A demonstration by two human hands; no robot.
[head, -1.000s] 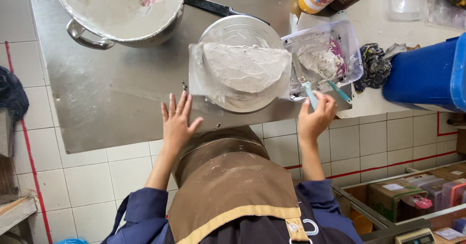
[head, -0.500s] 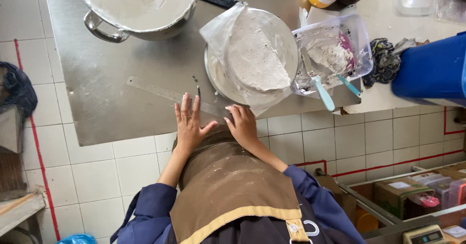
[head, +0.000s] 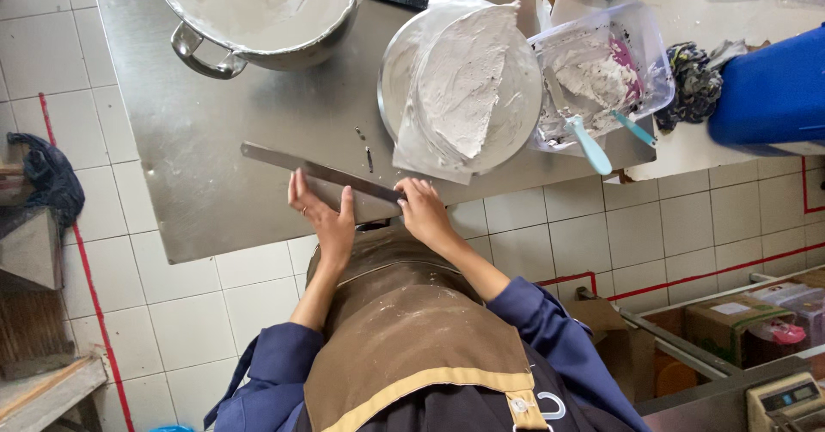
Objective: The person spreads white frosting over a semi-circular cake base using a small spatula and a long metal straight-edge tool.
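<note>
Near the middle of the frame we have a long flat metal blade lying slantwise on the steel table, running from the left-centre down toward the lower rim of the round metal pan. Our right hand closes around the blade's near end, fingers curled over it just below the pan. Our left hand lies open beside it, fingers pressed loosely together and resting flat against the blade's lower edge, the thumb up by the metal.

In the pan sits a sheet of clear wrap with a thick slab of pale grey dough spread on it; one corner of the wrap hangs over the pan's rim toward us. To the right a clear plastic tub holds more of the same dough with two light blue scrapers leaning out of it. At the upper left stands a large steel pot of white batter.

To handle the blade well, we judge that the closed hand should carry it while the open palm steadies it along the flat, never across the edge. We keep it level and low over the table, clear of the overhanging wrap, so that it does not drag the sheet or tip the pan.
</note>
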